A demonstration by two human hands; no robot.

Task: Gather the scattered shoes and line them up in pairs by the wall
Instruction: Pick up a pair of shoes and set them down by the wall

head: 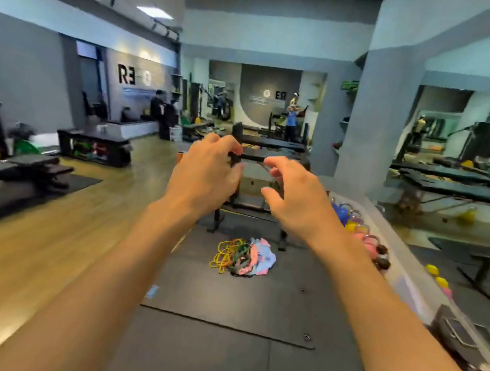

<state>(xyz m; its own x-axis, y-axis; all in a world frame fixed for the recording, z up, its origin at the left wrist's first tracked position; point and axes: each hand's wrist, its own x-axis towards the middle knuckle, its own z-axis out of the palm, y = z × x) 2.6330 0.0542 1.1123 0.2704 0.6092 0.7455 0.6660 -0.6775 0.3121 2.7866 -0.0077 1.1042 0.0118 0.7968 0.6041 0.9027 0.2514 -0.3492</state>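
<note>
Two bare forearms reach from the bottom of the frame to its middle. The left hand (pixel 206 169) curls its fingers in front of a black bench frame (pixel 252 158); whether it holds anything I cannot tell. The right hand (pixel 293 199) is half spread and holds nothing. Below the hands, coloured bands (pixel 241 256) lie on a black mat (pixel 227 297). Shoes I cannot make out.

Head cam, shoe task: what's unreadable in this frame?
- Shoes: none identifiable in the head view; the floor clutter far back is too small and blurred.
- Left hand: whether its grip holds anything; its fingers overlap the dark bench behind.
- Bench middle: hidden by that hand and the right hand.
- Kettlebells: row partly behind the right forearm.
- People far back: too small.
</note>
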